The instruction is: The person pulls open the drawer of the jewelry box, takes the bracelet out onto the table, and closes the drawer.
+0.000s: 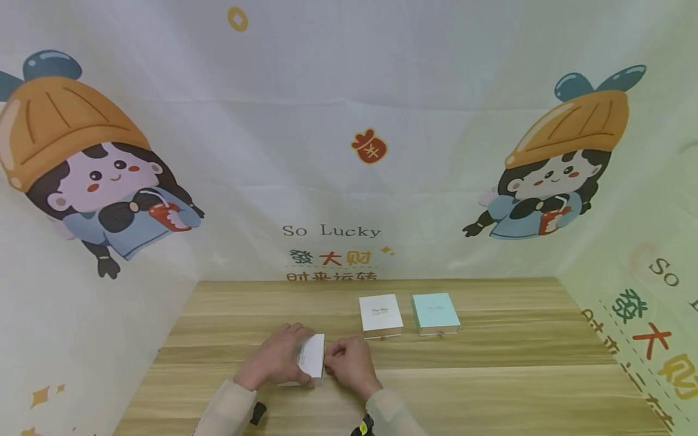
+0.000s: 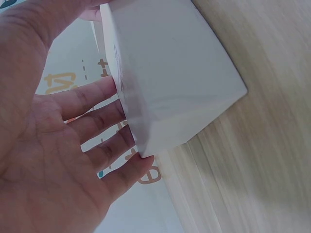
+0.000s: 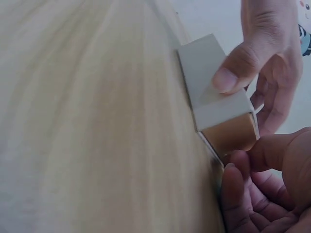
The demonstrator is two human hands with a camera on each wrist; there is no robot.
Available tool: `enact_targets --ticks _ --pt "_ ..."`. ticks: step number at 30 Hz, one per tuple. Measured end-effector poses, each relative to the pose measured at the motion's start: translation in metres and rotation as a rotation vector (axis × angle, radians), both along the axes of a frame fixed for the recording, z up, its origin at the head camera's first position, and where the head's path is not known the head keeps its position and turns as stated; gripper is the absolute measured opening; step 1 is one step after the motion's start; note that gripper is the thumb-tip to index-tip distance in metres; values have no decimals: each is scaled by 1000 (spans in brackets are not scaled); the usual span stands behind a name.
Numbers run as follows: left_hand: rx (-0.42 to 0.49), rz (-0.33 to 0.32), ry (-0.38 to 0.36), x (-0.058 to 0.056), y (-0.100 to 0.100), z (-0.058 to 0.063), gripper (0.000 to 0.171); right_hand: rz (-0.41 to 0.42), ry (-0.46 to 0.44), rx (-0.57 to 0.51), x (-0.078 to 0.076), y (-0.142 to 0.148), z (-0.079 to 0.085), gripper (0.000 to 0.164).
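Note:
A small white cardboard box (image 1: 313,356) with a brown end face (image 3: 231,132) lies on the wooden table, low in the head view. My left hand (image 1: 278,357) grips it from the left: the thumb presses its near side and the other fingers lie against its far side. At the box's right, brown end is my right hand (image 1: 351,364), its fingers curled. Thumb and forefinger pinch at the edge of that end; the small part between them is mostly hidden by the fingertips.
Behind my right hand stand a second white box (image 1: 381,313) and a mint-green box (image 1: 435,311), side by side with a gap between. A printed cloth (image 1: 425,200) with cartoon figures hangs behind the table (image 1: 491,399) and along its sides.

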State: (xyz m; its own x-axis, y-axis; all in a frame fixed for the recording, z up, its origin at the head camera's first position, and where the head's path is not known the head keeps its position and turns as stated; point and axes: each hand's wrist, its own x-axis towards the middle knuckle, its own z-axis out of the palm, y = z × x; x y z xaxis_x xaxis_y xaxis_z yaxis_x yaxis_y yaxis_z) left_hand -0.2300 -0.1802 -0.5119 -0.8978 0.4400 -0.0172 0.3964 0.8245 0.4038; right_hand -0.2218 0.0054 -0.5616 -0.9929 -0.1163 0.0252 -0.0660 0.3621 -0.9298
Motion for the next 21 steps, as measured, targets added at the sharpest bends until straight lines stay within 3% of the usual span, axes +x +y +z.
enact_targets --ticks 21 --pt "-12 34 -22 0 2 -1 94 -19 78 85 6 14 2 9"
